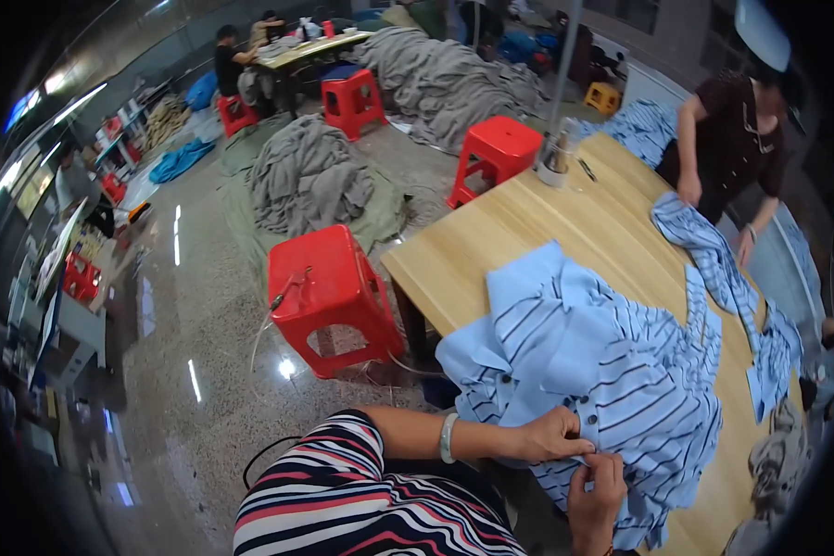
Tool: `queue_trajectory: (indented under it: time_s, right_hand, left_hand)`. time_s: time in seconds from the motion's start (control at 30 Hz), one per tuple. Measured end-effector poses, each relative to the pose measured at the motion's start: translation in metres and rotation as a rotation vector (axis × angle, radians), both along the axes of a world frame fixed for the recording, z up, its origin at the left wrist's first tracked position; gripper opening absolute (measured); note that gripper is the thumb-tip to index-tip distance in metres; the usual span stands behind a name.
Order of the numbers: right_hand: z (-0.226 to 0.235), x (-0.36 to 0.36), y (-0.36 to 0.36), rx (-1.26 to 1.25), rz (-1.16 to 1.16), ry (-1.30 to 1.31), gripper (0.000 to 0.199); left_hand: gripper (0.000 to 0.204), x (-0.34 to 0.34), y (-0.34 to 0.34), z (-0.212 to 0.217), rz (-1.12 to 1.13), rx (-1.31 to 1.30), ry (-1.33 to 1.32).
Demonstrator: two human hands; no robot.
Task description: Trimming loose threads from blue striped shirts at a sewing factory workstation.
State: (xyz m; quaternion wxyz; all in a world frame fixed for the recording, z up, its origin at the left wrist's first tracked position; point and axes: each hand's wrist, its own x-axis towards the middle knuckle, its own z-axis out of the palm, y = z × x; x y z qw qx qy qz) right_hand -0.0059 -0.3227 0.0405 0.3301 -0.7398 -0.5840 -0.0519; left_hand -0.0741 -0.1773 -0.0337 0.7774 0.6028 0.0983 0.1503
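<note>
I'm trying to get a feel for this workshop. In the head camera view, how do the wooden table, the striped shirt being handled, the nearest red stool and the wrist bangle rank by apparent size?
1. wooden table
2. striped shirt
3. nearest red stool
4. wrist bangle

The fisheye bends the edges, so the shirt, close to the camera, may look bigger than it is. The left hand and right hand pinch its edge.

Your single head camera looks down and forward from above the worktop, close over your hands at the lower edge; its fisheye bends the room beyond.

Wooden table under striped shirts
</note>
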Motion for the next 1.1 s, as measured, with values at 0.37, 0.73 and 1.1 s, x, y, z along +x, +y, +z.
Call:
queue_trajectory:
  time_s: [0.37,0.73,1.1]
  right_hand:
    - [-0.013,0.012,-0.008,-0.029,-0.077,-0.035,0.026]
    - [0.000,0.025,-0.009,-0.119,-0.034,0.114,0.025]
    - [-0.023,0.040,-0.008,0.030,0.041,0.300,0.019]
  left_hand:
    - [0.022,0.005,0.011,0.000,-0.094,0.513,-0.169]
    - [0.015,0.001,0.010,0.009,-0.007,0.861,-0.181]
    - [0.014,0.003,0.020,0.014,-0.051,0.889,-0.151]
